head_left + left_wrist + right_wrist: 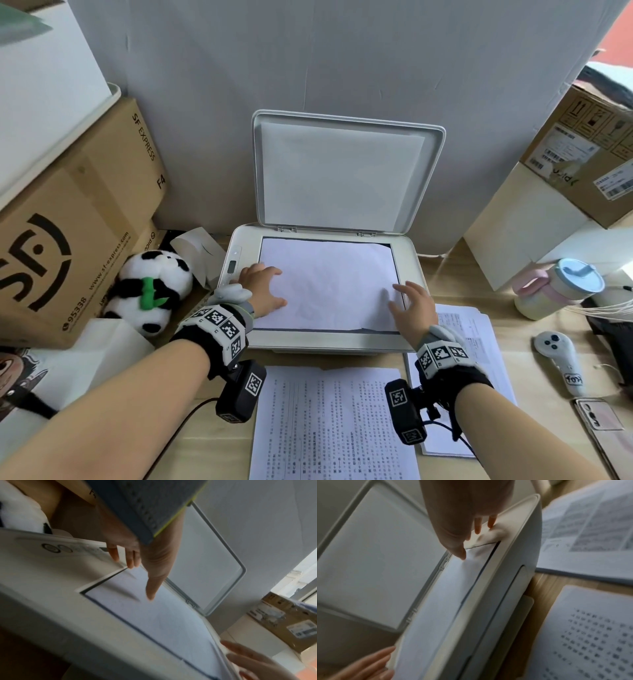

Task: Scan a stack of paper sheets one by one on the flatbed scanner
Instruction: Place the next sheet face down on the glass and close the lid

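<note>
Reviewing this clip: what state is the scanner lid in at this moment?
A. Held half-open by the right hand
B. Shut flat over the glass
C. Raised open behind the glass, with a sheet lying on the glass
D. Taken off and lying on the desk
C: the lid stands raised behind the scanner, and both hands, left hand and right hand, rest flat on the sheet lying on the glass.

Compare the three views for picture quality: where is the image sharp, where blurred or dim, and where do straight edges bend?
Head view: bright and sharp, printed sheets legible as text rows, scanner lid edges bowed by the wide lens. Left wrist view: dimmer, softly blurred, left hand casting finger shadows on the sheet. Right wrist view: dim, strongly blurred, print smeared.
</note>
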`<control>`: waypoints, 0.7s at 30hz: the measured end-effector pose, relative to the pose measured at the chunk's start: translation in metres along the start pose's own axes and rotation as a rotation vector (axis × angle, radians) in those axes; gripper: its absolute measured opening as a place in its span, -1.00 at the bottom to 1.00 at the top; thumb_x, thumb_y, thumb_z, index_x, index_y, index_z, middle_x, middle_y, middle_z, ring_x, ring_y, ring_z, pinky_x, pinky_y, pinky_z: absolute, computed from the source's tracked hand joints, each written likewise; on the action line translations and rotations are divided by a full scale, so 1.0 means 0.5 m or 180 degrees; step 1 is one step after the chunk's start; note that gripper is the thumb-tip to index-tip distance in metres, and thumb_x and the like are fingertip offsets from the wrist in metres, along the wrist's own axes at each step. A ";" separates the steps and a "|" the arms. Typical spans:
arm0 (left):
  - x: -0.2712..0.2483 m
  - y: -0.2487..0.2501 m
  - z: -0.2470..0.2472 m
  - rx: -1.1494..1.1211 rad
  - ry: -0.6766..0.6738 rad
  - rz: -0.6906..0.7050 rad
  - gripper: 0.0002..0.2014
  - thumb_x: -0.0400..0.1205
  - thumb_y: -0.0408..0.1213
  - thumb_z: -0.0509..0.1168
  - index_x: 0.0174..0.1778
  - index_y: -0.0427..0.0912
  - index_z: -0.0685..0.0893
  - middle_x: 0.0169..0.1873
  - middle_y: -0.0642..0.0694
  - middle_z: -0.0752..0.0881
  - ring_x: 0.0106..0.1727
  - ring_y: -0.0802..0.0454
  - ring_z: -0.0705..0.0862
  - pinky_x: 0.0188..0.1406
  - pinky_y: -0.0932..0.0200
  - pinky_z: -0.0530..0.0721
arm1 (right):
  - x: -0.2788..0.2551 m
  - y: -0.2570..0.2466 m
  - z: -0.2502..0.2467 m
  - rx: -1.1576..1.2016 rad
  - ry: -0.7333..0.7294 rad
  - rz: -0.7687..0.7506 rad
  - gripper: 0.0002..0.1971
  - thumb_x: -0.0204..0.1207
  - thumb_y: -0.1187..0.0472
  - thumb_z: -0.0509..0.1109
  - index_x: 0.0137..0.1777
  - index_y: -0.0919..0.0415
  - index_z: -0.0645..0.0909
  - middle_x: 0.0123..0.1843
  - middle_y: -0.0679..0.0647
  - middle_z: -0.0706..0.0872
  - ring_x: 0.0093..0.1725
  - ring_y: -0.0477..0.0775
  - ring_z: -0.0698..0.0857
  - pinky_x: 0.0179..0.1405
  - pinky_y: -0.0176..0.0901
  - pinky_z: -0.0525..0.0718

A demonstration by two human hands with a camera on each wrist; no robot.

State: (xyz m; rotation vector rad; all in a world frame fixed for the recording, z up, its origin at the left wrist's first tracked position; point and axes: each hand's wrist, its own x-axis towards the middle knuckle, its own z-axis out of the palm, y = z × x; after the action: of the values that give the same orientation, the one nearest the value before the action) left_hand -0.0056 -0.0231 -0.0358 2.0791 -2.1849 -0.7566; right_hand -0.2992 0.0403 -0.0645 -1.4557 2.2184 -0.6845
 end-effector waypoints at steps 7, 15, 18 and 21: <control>0.107 0.039 -0.120 -0.1695 0.0799 -0.0424 -0.44 0.59 -0.33 0.29 0.52 -0.23 0.32 0.37 -0.37 0.50 0.34 -0.30 0.55 0.34 -0.01 0.48 | 0.010 0.012 -0.025 0.0986 0.0361 0.0508 -0.68 0.55 0.35 0.24 0.26 0.15 0.61 0.35 0.14 0.53 0.25 0.07 0.54 0.15 -0.19 0.44; 0.226 0.089 -0.265 -0.2293 0.0611 -0.0741 -0.25 0.65 -0.36 0.14 0.66 0.02 -0.14 0.54 -0.30 0.32 0.40 -0.30 0.51 0.34 -0.15 0.52 | 0.019 0.041 -0.028 0.1209 0.0356 0.0691 -0.78 0.56 0.27 0.30 0.17 0.10 0.64 0.04 0.13 0.71 -0.11 0.04 0.64 -0.33 -0.29 0.47; 0.224 0.091 -0.277 -0.2161 0.0709 -0.0668 -0.30 0.64 -0.41 0.13 0.65 -0.01 -0.03 0.37 -0.23 0.51 -0.20 -0.05 0.62 -0.57 0.29 0.60 | 0.017 0.041 -0.036 0.1224 0.0471 0.0753 -0.79 0.54 0.28 0.34 0.13 0.09 0.65 0.01 0.10 0.70 -0.10 0.04 0.63 -0.16 -0.22 0.48; 0.214 0.084 -0.279 -0.2476 0.1069 -0.0563 -0.50 0.64 -0.47 0.04 0.55 -0.17 0.32 0.05 -0.22 0.63 -0.40 0.06 0.54 -0.91 0.50 0.31 | 0.016 0.040 -0.041 0.1291 0.0648 0.0772 -0.73 0.49 0.40 0.26 0.11 0.18 0.66 0.00 0.09 0.70 -0.08 0.09 0.64 -0.06 -0.16 0.53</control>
State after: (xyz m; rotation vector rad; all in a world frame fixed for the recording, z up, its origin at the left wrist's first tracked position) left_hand -0.0074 -0.1696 0.0703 1.8061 -1.2535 -0.9752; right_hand -0.3288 0.0433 -0.0605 -0.9370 2.1836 -1.1574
